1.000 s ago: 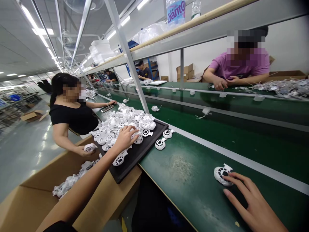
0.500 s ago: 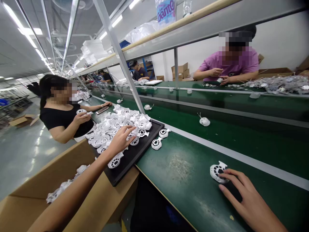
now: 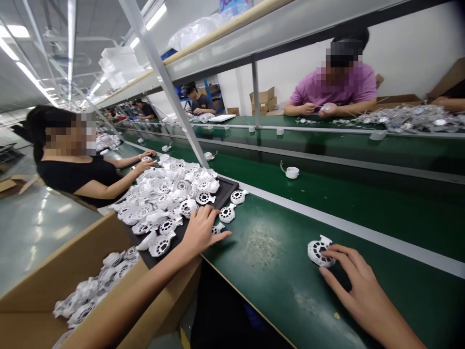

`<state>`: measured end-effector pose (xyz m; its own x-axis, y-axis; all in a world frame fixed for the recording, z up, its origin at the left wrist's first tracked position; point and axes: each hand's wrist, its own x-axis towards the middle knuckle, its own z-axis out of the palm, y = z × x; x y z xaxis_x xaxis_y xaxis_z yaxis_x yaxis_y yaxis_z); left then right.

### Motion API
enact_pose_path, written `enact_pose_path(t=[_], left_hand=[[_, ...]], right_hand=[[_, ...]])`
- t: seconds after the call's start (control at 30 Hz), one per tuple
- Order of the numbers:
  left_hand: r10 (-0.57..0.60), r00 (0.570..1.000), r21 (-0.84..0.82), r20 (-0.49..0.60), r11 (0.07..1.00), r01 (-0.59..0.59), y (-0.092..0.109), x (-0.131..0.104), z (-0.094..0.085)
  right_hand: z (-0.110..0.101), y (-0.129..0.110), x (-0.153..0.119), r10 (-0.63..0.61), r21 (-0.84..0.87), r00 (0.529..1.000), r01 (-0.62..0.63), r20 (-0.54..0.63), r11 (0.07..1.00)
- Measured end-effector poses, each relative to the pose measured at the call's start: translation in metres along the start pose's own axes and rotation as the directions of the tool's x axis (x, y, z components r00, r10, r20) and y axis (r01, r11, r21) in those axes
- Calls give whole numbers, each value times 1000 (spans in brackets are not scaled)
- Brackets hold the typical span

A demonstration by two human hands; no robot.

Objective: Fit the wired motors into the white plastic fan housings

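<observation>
Resting flat on the green conveyor belt [image 3: 283, 271] near its front edge, the right hand [image 3: 358, 295] lies with fingers spread and loose, grasping nothing; its fingertips [image 3: 329, 252] touch the right side of a white round vented plastic part [image 3: 317, 251] that sits on the belt. The left hand [image 3: 201, 231] reaches across the front right corner of a black tray [image 3: 225, 186], fingers stretched out and unclenched, covering a small white part [image 3: 218, 228] at the tray's edge; whether the hand actually grips it cannot be told. Below the tray, at the bottom left, an open cardboard box [image 3: 43, 271] holds more white parts. The tray itself carries a heap of white vented parts [image 3: 167, 189], and two further ones [image 3: 232, 206] lie on the belt just beside its right edge.

Past the tray, at the left, a person in a black top [image 3: 72, 174] sits at the same edge of the belt, holding a part in both hands. Farther along the belt rides a white part with a wire [image 3: 291, 171]. At the far side, a person in a purple shirt [image 3: 334, 89] works with both hands beside a grey pile of small parts [image 3: 410, 118].
</observation>
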<state>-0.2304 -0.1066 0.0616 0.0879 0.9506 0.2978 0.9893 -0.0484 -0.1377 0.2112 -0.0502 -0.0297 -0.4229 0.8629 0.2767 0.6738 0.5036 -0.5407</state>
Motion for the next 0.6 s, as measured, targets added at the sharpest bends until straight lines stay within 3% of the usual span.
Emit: enact_pose_path(t=[0.07, 0.13, 0.23, 0.33, 0.43, 0.6], left_hand=[[20, 998, -89, -64, 996, -26, 15, 38, -8], [42, 998, -193, -45, 980, -50, 40, 90, -5], [57, 997, -299, 47, 953, -40, 87, 181, 19], [-2, 996, -357, 85, 934, 32, 129, 255, 47], [-53, 995, -409, 90, 909, 85, 149, 291, 60], [-140, 988, -518, 67, 841, 155, 143, 304, 51]], right_hand=[[-2, -8, 4, 14, -21, 999, -15, -51, 1000], [-5, -13, 8, -9, -60, 999, 6, -35, 998], [-14, -10, 12, -18, -110, 1000, 19, 14, 994], [-24, 2, 12, 55, -150, 997, -62, -46, 987], [-33, 11, 12, 115, -165, 987, -132, -109, 977], [-38, 14, 14, 135, -153, 983, -154, -125, 976]])
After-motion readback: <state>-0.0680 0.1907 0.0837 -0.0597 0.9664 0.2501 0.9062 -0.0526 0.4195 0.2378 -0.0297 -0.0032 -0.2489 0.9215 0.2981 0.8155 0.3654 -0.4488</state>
